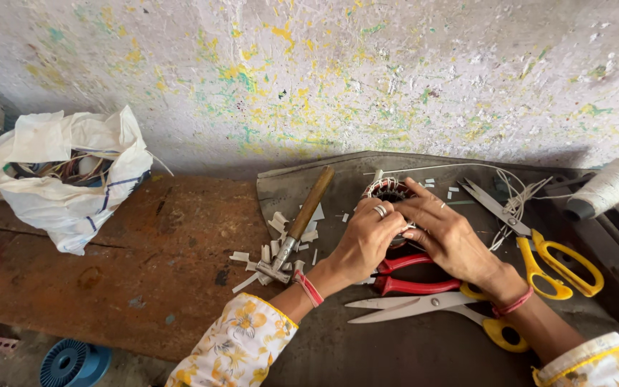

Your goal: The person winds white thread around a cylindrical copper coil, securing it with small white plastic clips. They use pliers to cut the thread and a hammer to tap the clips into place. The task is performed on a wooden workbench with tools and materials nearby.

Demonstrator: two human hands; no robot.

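A round motor stator (388, 190) with copper windings and white thread sits on a dark mat (338, 179). My left hand (367, 240), with rings on a finger and a red wrist band, grips its near side. My right hand (449, 236) lies over its right side, fingers pressing on the winding. Most of the stator is hidden under both hands. Red-handled pliers (406, 276) lie just below my hands.
A wooden-handled hammer (302, 222) lies left among white paper strips (270, 251). Two yellow-handled scissors (539, 251) (431, 308) lie right and near. A white thread spool (610, 186) sits far right. A white bag of wire (66, 175) rests left; a blue reel (73, 362) lies below.
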